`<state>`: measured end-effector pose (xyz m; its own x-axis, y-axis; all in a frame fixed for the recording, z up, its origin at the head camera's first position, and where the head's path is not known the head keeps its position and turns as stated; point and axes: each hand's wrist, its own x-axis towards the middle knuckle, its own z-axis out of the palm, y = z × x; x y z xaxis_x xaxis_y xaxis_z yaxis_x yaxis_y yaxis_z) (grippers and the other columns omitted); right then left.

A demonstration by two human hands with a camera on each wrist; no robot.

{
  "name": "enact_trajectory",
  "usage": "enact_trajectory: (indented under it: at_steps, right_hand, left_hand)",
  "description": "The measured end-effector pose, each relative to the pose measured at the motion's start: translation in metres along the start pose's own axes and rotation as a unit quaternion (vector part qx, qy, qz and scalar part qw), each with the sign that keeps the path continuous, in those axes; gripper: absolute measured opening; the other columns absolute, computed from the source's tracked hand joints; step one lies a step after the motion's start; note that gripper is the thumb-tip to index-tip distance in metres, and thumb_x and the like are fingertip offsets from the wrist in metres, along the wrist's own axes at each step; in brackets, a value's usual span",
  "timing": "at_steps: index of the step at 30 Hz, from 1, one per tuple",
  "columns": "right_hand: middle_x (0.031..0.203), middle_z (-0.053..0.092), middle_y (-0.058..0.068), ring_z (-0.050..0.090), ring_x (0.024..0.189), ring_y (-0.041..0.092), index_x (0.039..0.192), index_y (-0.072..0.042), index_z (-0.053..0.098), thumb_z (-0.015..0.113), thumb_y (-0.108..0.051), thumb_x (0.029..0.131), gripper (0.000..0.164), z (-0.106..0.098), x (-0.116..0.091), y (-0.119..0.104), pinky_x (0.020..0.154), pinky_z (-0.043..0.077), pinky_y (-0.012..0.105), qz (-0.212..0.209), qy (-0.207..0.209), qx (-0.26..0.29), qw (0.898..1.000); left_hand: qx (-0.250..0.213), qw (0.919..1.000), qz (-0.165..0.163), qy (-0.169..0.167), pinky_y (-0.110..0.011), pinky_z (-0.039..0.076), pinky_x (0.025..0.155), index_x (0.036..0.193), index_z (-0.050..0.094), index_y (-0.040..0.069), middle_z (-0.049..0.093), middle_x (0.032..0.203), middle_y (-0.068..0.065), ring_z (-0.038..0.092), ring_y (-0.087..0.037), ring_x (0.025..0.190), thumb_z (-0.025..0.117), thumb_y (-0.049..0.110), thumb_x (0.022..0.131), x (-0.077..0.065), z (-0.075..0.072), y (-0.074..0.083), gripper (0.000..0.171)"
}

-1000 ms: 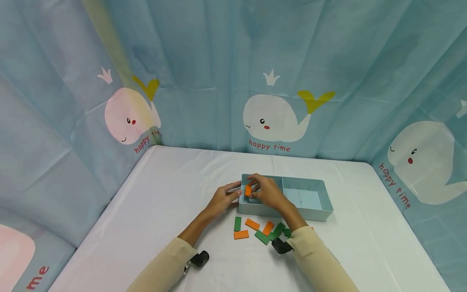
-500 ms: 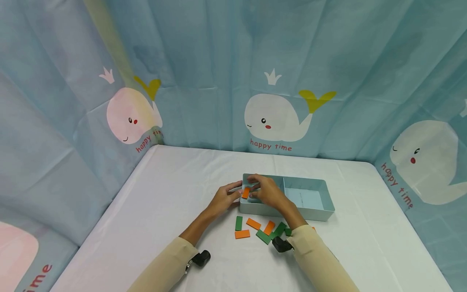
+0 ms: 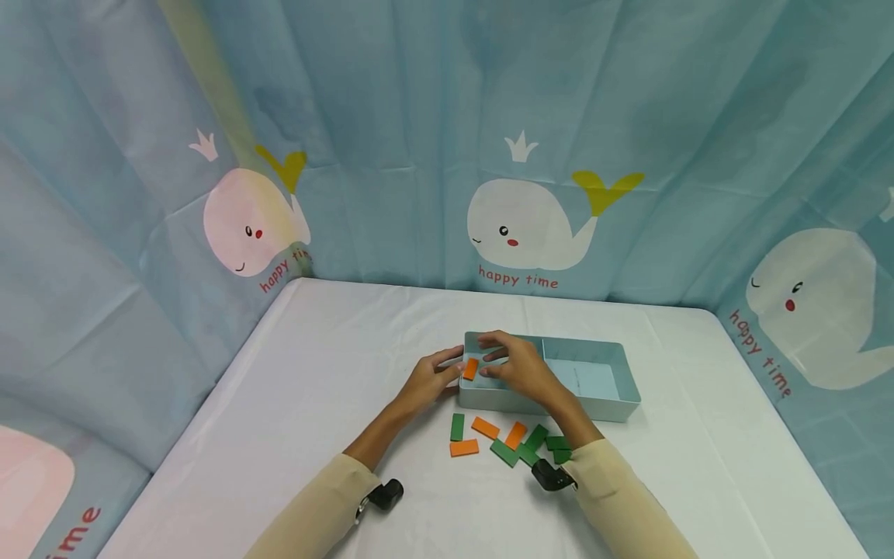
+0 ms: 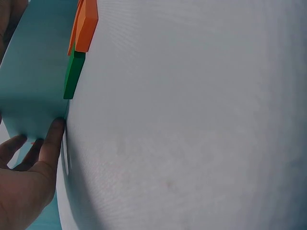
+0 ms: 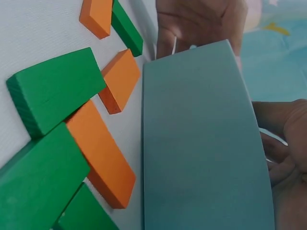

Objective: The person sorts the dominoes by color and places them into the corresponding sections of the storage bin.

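Note:
A pale blue-green box (image 3: 592, 410) with a divider stands lengthwise across the table. Inside its left compartment, close to the left end, is an orange block (image 3: 471, 369). My left hand (image 3: 424, 382) rests against that left end, its fairly straight fingers touching the wall, as the left wrist view also shows. Over the left compartment hovers my right hand (image 3: 522, 371), thumb and fingers parted, a small gap between them and the orange block. The right wrist view shows the box's outer wall (image 5: 204, 139), which hides the compartment's inside.
In front of the box lie several loose blocks, among them a green block (image 3: 457, 427), an orange block (image 3: 464, 448) and a green block (image 3: 504, 453). The right compartment (image 3: 580, 380) has a pale floor. A whale-print curtain (image 3: 391, 155) hangs behind the white table (image 3: 335, 334).
The orange block between my right fingers has shifted left to the box's end, and the fingers have let go. My right hand has drawn slightly right. My left hand has stayed put.

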<state>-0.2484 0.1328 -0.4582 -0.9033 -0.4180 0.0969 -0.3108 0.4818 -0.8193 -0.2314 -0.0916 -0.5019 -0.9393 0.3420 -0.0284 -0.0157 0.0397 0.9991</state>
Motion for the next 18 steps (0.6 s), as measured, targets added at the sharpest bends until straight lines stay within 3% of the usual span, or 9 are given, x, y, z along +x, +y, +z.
enact_trajectory:
  at_steps: [4, 11, 18]
  right_hand:
    - [0.143, 0.067, 0.009, 0.072, 0.119, 0.029, 0.147, -0.011, 0.062, 0.081, -0.006, 0.094, 0.056, -0.003, -0.006, -0.001, 0.094, 0.065, 0.042, 0.0, 0.01, 0.008, 1.0]
    - [0.137, 0.069, 0.015, 0.074, 0.113, 0.028, 0.146, -0.005, 0.061, 0.08, -0.006, 0.095, 0.054, -0.008, -0.021, -0.001, 0.093, 0.065, 0.042, -0.042, 0.037, -0.009, 0.998]
    - [0.129, 0.073, 0.011, 0.075, 0.107, 0.024, 0.14, -0.011, 0.066, 0.08, -0.007, 0.095, 0.048, -0.014, -0.039, 0.001, 0.085, 0.065, 0.031, -0.073, 0.082, -0.001, 0.994]
  left_hand:
    - [-0.004, 1.0, 0.001, 0.001, -0.05, 0.054, 0.111, 0.161, 0.041, -0.001, 0.039, 0.167, -0.021, 0.052, -0.041, 0.144, 0.057, 0.017, 0.111, 0.001, 0.001, 0.0, 0.055]
    - [0.005, 1.0, 0.002, 0.004, -0.05, 0.053, 0.111, 0.161, 0.042, -0.001, 0.039, 0.167, -0.021, 0.05, -0.041, 0.146, 0.056, 0.017, 0.111, 0.001, 0.0, -0.002, 0.055]
    - [0.009, 1.0, 0.001, 0.002, -0.048, 0.054, 0.11, 0.161, 0.041, -0.001, 0.039, 0.167, -0.022, 0.052, -0.041, 0.144, 0.056, 0.017, 0.111, 0.0, 0.0, 0.0, 0.055]
